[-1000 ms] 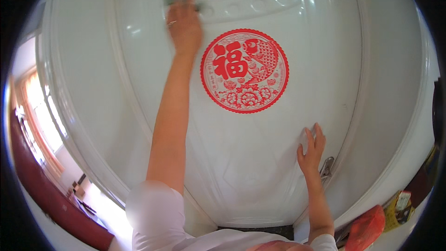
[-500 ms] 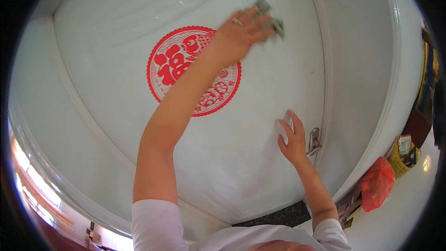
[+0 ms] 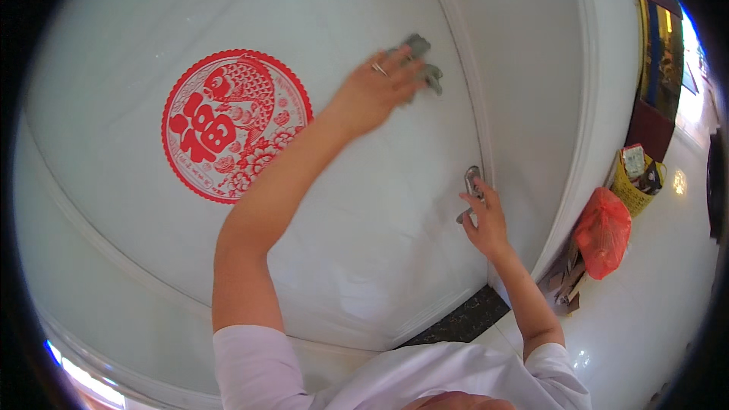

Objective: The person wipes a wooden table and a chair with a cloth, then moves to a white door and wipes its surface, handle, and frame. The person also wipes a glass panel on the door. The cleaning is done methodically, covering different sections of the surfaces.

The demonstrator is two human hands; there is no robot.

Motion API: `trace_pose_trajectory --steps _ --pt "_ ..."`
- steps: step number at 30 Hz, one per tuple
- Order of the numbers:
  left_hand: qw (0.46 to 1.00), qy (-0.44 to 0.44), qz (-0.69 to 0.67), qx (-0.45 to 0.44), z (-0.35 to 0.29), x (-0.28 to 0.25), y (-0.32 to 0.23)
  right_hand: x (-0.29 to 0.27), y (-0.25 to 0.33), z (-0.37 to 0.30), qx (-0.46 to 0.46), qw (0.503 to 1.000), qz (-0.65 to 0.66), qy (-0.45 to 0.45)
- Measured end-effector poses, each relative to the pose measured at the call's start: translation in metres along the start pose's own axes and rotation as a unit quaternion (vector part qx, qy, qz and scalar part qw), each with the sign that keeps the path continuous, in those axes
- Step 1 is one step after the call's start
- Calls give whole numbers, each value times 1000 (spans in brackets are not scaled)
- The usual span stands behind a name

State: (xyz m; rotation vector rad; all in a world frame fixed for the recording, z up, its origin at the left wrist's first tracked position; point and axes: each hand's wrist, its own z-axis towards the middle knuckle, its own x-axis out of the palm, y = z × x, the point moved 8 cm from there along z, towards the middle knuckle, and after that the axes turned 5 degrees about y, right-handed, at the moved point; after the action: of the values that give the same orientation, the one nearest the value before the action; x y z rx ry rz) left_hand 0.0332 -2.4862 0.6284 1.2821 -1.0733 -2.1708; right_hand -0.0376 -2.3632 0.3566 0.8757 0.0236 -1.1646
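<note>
Against the white door (image 3: pixel 357 258), the person works with both arms raised. Its glossy panel runs wide and bare on the left, bending away toward the picture's rim, and only a round red paper cutout (image 3: pixel 235 125) with a fish and flowers breaks that stretch. A raised moulding line curves along the lower left of the panel. To the right of the cutout there is plain white surface, open up to the door's vertical edge, where a narrow seam separates it from the white frame (image 3: pixel 600 106).

Left hand (image 3: pixel 372 91) is stretched high, arm almost straight, palm pressed flat toward the door with a ring on one finger. Its grip is closed down on a grey cloth (image 3: pixel 424 61), which bunches out past the fingertips and lies against the panel close to the door's right edge, above the handle.

Lower and further right, the right hand (image 3: pixel 486 220) reaches up with the wrist bent, its fingers curled onto the metal door handle (image 3: pixel 471 182) near the seam; the grip looks wrapped about the lever's lower part.

Beyond the frame, on the shiny pale floor (image 3: pixel 653 296), a red plastic bag (image 3: pixel 604 231) sits tied and full, its contents hidden. Just beside it stands a yellow bag (image 3: pixel 634 182) holding small packets and boxes. Some flat cardboard pieces (image 3: pixel 566 285) lean near the frame's foot.
</note>
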Motion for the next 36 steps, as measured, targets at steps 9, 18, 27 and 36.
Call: trace_pose_trajectory --steps 9,18,27,36 --pt "967 -101 186 -144 62 -45 71 21 1 -42 49 998 21 38" --pt "998 6 4 -64 9 125 -135 71 -14 -103 117 983 87 110" --pt "978 197 -29 55 -139 195 -291 102 -18 -169 148 968 79 184" --pt "983 19 104 -149 -45 84 -131 113 6 -228 191 951 105 220"
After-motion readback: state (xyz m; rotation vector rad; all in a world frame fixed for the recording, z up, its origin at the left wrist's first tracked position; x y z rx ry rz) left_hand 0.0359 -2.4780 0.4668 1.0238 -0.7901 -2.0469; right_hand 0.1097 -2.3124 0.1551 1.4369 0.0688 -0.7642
